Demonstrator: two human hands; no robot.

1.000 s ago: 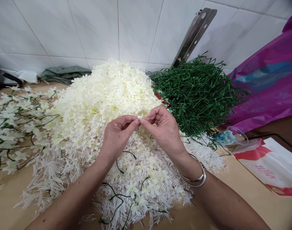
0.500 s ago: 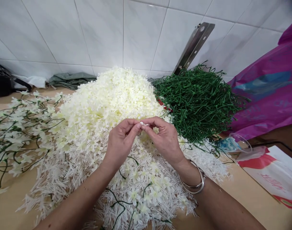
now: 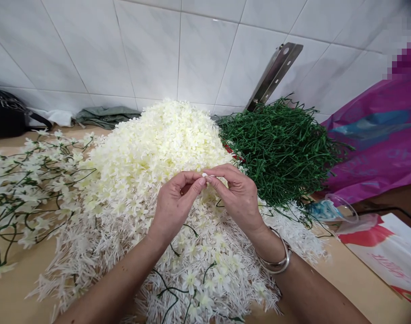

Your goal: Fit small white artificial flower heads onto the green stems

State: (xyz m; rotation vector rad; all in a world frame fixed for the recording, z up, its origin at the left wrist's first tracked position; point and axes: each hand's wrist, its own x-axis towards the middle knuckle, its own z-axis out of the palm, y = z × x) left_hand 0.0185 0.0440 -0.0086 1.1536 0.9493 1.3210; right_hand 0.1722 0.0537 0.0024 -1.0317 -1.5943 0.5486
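Observation:
My left hand (image 3: 174,204) and my right hand (image 3: 237,193) meet fingertip to fingertip above a heap of cream artificial flower heads (image 3: 158,144). Between the pinched fingers sits a tiny white flower piece (image 3: 204,175). A thin green stem (image 3: 188,229) trails down from under my left hand, though I cannot tell which hand grips it. A pile of white spiky plastic pieces (image 3: 205,270) lies below my wrists. My right wrist wears a silver bangle (image 3: 276,263).
A mound of green wire stems (image 3: 279,148) lies at the right, a metal bracket (image 3: 274,74) leaning on the tiled wall behind it. Finished flower sprigs (image 3: 26,180) spread at the left. A magenta plastic bag (image 3: 377,135) and a red-white bag (image 3: 384,252) sit at the right.
Both hands stay pinched together on the small white piece. The view has tilted slightly, so the hands and piles sit lower in the picture.

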